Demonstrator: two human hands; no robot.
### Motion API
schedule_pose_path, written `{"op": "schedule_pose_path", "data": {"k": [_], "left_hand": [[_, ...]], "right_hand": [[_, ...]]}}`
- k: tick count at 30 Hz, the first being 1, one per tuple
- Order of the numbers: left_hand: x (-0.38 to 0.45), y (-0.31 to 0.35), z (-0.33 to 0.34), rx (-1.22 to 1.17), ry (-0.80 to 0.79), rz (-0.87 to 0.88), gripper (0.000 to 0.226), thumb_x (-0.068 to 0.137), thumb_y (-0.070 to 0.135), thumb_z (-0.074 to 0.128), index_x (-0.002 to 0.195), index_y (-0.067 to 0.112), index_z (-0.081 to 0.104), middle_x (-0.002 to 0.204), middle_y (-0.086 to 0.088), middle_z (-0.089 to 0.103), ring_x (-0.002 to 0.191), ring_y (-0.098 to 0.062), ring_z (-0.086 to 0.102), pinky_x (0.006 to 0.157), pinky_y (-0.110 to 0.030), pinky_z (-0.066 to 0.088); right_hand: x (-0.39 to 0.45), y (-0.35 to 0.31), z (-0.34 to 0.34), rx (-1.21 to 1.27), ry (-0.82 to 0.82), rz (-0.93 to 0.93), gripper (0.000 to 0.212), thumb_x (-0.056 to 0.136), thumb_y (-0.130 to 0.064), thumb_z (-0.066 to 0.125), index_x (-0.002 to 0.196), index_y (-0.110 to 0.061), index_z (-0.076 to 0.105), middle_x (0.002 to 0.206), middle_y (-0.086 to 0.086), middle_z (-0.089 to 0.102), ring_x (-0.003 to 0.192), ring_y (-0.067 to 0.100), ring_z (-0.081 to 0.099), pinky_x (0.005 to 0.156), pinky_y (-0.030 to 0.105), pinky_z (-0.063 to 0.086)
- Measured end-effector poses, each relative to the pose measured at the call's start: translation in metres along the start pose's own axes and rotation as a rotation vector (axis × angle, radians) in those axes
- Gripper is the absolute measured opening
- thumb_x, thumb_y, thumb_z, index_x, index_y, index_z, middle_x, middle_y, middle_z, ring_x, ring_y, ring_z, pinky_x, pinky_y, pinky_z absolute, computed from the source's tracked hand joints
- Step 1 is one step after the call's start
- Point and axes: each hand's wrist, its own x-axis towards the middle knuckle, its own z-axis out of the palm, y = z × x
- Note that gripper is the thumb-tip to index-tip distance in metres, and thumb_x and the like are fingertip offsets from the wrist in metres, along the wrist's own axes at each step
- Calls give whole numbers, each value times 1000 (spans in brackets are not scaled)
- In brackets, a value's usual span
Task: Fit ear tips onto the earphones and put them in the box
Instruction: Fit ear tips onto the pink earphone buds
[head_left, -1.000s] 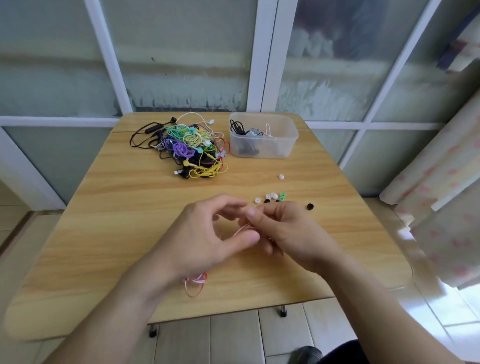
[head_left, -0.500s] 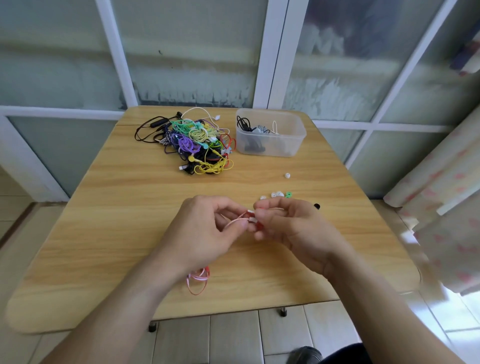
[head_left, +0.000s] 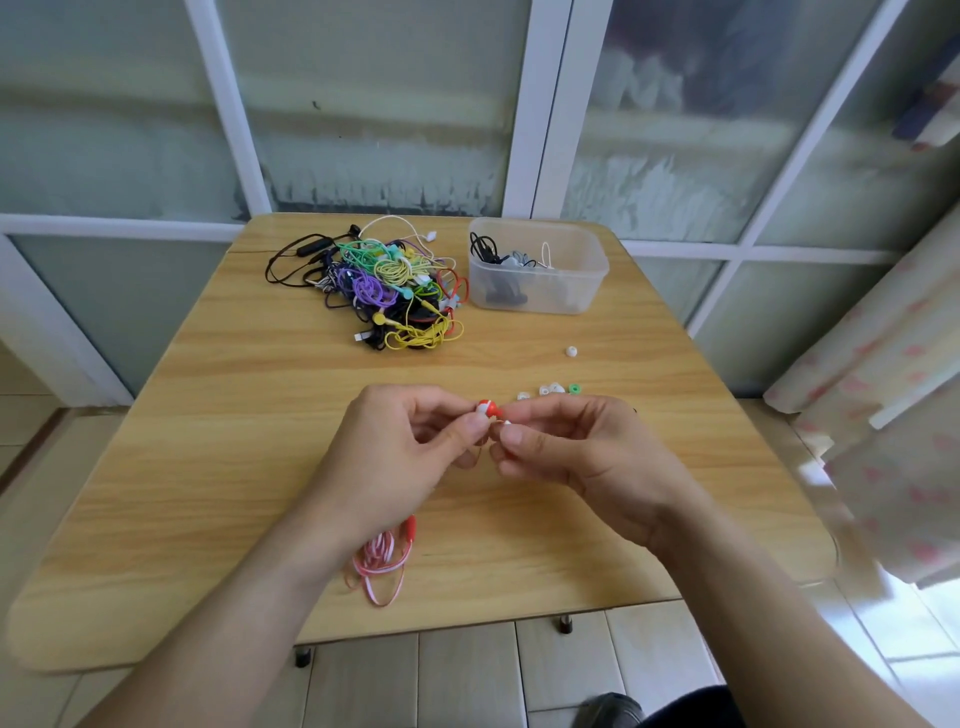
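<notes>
My left hand (head_left: 400, 452) pinches a red and white earbud (head_left: 487, 408) at its fingertips above the table's middle. My right hand (head_left: 576, 447) meets it from the right, and a small white piece (head_left: 506, 423) shows between its thumb and finger. The earphone's pink cable (head_left: 382, 558) lies coiled on the table below my left wrist. Several loose ear tips (head_left: 550, 389), white and one green, lie just beyond my right hand, and a single white tip (head_left: 571, 351) lies farther back. The clear plastic box (head_left: 540, 291) stands at the back right with some earphones inside.
A tangled heap of coloured earphones (head_left: 395, 291) sits at the back of the wooden table (head_left: 208, 467), left of the box. Window frames rise behind the table. A patterned curtain (head_left: 893, 415) hangs at the right edge.
Both hands have lifted slightly and turned, so the red and white earbud now shows between the fingertips. The view has tilted a little.
</notes>
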Motion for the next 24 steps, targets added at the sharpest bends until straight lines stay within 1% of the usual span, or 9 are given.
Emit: {"op": "schedule_pose_path", "data": {"k": [3,6,10,12,16,18,20,22,24], "left_hand": [[0,1,3,-77,8,-27,8,87,13,69,91,9,74,77,-7,75,69,-22,72,71,-38,59],[-1,2,8,-116,8,-57,7,87,12,67,91,10,73,78,-8,75,69,-17,71,69,-32,58],[-1,2,15,-181,31,-89,8,88,12,66,93,9,71,80,-11,75,69,-25,72,64,-30,59],[-2,2,17,-182,41,-95,6,88,11,66,93,9,70,77,-12,74,65,-25,71,58,-28,57],[-1,1,18,-161,52,-106,8,87,13,68,94,9,70,72,-5,74,60,-17,69,54,-25,55],[0,1,16,-167,63,-117,9,86,13,68,93,8,70,75,-4,75,59,-15,68,55,-23,54],[0,1,14,-160,61,-124,9,86,13,68,93,8,70,78,-5,75,58,-15,67,57,-22,54],[0,1,14,-146,49,-129,9,87,14,68,93,9,70,78,-4,75,58,-15,67,58,-21,53],[0,1,15,-141,38,-136,9,87,15,68,94,8,69,79,-4,75,58,-15,67,58,-21,53]], "right_hand": [[-1,0,-1,-144,91,-86,38,62,-13,83,91,4,66,77,16,71,70,26,70,70,33,60],[-1,1,1,-336,108,-202,22,70,-14,83,82,1,74,74,16,73,67,21,68,67,30,58],[-1,4,2,-333,68,-238,19,79,-7,79,98,-7,77,86,12,76,82,28,74,86,42,57],[0,6,3,-293,105,-220,18,78,-3,79,96,-6,75,87,12,76,81,31,74,83,44,59],[2,0,-1,-364,186,-205,35,64,-18,88,90,-7,67,80,9,75,73,31,72,69,38,60],[2,-8,-15,-457,255,-260,25,71,-16,85,88,-8,68,76,3,74,67,18,70,63,29,57],[5,-14,-40,-641,442,-331,9,82,-15,78,87,-16,71,76,-5,73,70,10,69,66,26,54],[7,-17,-65,-870,588,-277,8,87,-17,72,91,-24,72,80,-12,70,76,4,64,70,21,51],[11,-13,-82,-1009,589,-123,14,88,-17,69,97,-28,72,86,-13,67,79,2,60,70,20,48]]}}
